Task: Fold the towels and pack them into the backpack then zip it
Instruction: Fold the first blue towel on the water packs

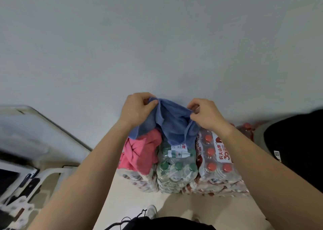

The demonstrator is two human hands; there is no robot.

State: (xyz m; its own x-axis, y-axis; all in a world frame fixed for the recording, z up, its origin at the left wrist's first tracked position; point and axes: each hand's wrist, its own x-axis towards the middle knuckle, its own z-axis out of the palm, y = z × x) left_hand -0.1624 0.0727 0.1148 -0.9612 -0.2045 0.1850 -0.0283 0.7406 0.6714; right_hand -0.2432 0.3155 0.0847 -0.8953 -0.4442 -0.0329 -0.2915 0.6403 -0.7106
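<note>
A blue towel (173, 123) hangs between my two hands in front of the pale wall. My left hand (138, 107) pinches its upper left edge and my right hand (206, 114) pinches its upper right edge. The cloth droops in loose folds onto the packs below. A crumpled pink towel (139, 153) lies on top of the left pack, partly under the blue one. A black object (297, 142) at the right edge may be the backpack; I cannot tell for sure.
Shrink-wrapped packs of bottled water stand against the wall: green caps (176, 167) in the middle, red caps (218, 161) on the right. A white folding frame (52, 130) leans at the left. My shoe (152, 212) and dark clothing show at the bottom.
</note>
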